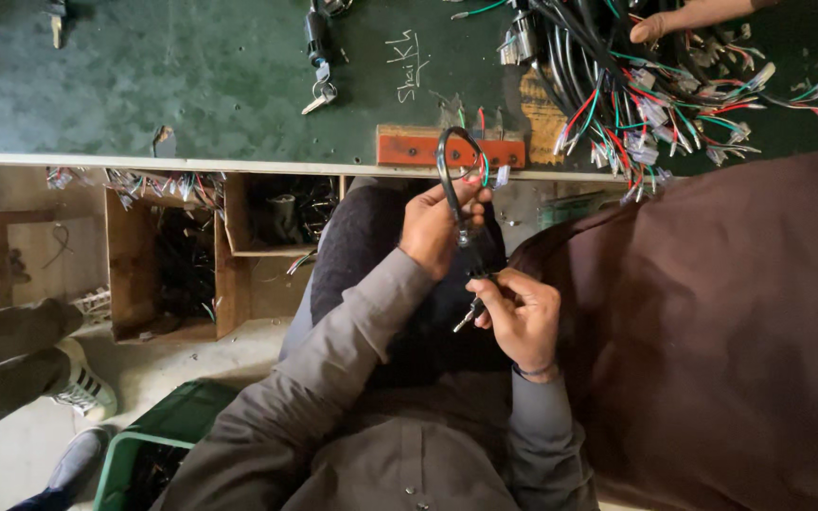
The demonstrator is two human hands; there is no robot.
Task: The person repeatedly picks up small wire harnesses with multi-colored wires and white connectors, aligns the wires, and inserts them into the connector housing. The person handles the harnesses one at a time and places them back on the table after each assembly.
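- Both hands work close together over the lap: left hand [435, 227] pinches the black cable loop [451, 166] near its base, right hand [521, 317] is clamped on the lock end with keys [466, 317] hanging below.
- Loop rises above the left hand, toward the bench [191, 85] edge.
- Best handled, I judge, by keeping the left pinch firm so the coloured wire ends [481, 170] stay untwisted.
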